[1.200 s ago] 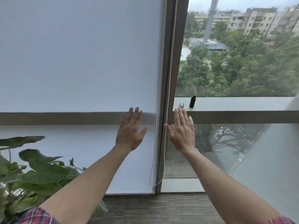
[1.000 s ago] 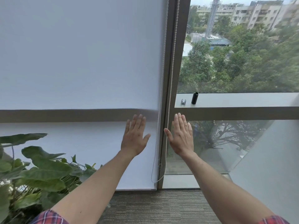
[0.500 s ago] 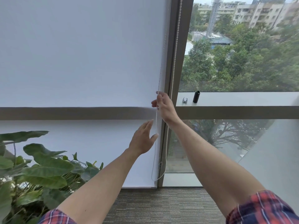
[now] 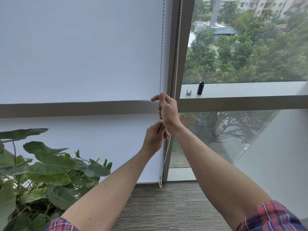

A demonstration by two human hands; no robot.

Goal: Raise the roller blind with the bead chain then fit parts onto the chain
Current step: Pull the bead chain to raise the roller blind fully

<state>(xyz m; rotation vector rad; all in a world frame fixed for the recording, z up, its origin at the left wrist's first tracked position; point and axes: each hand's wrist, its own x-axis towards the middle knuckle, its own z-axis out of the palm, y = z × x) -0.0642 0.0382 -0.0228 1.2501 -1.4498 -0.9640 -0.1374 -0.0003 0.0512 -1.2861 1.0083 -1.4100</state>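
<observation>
Both arms reach forward and up, bare to the elbows, with plaid sleeves pushed back near the bottom edge. The right hand [image 4: 167, 110] is the higher one, back toward the camera, fingers curled round the chain [image 4: 160, 52] with the forefinger sticking out to the left. The left hand [image 4: 154, 139] sits just below it, close under the right wrist, fingertips drawn together and pinching the same strand.
</observation>
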